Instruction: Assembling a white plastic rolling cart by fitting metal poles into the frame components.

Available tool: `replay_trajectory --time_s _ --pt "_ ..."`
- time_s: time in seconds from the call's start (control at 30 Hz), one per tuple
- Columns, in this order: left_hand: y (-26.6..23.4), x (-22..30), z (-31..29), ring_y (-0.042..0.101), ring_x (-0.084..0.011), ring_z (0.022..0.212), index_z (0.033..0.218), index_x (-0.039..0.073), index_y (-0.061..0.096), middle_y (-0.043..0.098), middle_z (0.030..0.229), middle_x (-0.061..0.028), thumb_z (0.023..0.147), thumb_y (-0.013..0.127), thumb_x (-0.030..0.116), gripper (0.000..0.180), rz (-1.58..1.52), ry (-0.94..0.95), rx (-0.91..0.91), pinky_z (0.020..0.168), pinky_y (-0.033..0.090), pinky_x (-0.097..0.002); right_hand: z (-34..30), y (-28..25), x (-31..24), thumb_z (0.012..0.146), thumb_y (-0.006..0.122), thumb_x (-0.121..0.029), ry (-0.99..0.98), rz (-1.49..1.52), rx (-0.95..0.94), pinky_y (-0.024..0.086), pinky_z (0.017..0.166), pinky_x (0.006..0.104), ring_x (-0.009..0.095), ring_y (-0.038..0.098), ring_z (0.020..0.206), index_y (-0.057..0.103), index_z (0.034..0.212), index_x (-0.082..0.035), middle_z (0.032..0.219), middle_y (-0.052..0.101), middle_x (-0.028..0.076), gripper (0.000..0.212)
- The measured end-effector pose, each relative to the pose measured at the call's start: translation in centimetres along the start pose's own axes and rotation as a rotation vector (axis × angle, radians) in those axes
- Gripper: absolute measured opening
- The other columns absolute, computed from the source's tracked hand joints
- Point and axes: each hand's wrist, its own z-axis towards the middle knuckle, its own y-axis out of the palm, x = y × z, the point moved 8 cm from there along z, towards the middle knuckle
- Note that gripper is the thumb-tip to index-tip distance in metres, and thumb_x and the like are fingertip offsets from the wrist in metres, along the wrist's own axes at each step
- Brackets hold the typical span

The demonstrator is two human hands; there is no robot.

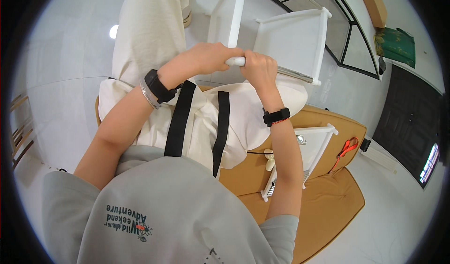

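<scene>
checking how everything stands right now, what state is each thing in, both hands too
Left hand: closed, fingers curled at the white rounded piece
Right hand: closed, at the same piece
White rounded piece: between the hands
Black wristband: fastened on the left wrist
Dark double door: shut
Orange strap: lying on the tan sofa

Across a tan padded seat, a looped orange strap; at far right, beyond pale flooring, a dark panelled door; at upper right, a patterned green cloth and black-framed rack; at left edge, brown slats.
</scene>
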Motion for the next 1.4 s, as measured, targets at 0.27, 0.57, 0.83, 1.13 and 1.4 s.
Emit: replay_trajectory --time_s 0.27,0.57,0.83,1.13,1.4 --pt "-0.2 0.3 0.2 0.059 -0.0291 0.073 0.115 0.018 0.046 0.061 0.08 -0.0106 0.078 0.056 0.016 0.038 0.027 0.046 0.007 0.062 0.046 -0.0398 -2.5 -2.3 2.6 0.058 0.059 -0.003 -0.185 0.066 0.056 0.038 0.042 0.0311 0.021 0.048 0.043 0.047 0.056 -0.01 0.049 0.05 0.004 0.014" --pt "0.1 1.0 -0.2 0.057 -0.0278 0.065 0.11 0.016 0.043 0.058 0.07 -0.0122 0.081 0.054 0.019 0.031 -0.009 0.042 0.022 0.057 0.044 -0.039 -0.7 0.4 1.1 0.061 0.061 -0.007 -0.051 0.102 -0.113 0.039 0.042 0.0337 0.026 0.05 0.044 0.051 0.057 -0.008 0.05 0.052 0.007 0.011" --pt "0.4 1.3 -1.4 0.056 -0.0292 0.071 0.124 0.019 0.039 0.055 0.081 -0.0139 0.08 0.056 0.02 0.047 0.073 0.022 -0.021 0.063 0.045 -0.0376 -2.5 -1.4 2.1 0.064 0.072 -0.014 0.134 0.303 -0.324 0.029 0.092 0.0447 0.025 0.045 0.104 0.049 0.104 -0.009 0.108 0.046 0.008 0.047" --pt "-3.6 6.2 -0.3 0.054 -0.0274 0.087 0.118 0.011 0.043 0.049 0.098 -0.0127 0.075 0.063 0.017 0.048 0.459 0.34 0.292 0.07 0.046 -0.0348 -7.9 -5.3 9.2 0.065 0.068 -0.006 0.396 0.005 -0.186 0.03 0.092 0.0439 0.025 0.042 0.107 0.052 0.106 -0.011 0.109 0.045 0.007 0.045" --pt "-1.9 5.7 3.1 0.051 -0.0316 0.099 0.113 0.007 0.045 0.049 0.1 -0.0145 0.08 0.058 0.025 0.04 0.314 0.309 0.073 0.081 0.044 -0.0405 -7.5 -2.3 10.6 0.063 0.068 -0.003 0.343 0.245 -0.149 0.029 0.092 0.0372 0.021 0.052 0.086 0.055 0.083 -0.007 0.079 0.056 0.002 0.024"
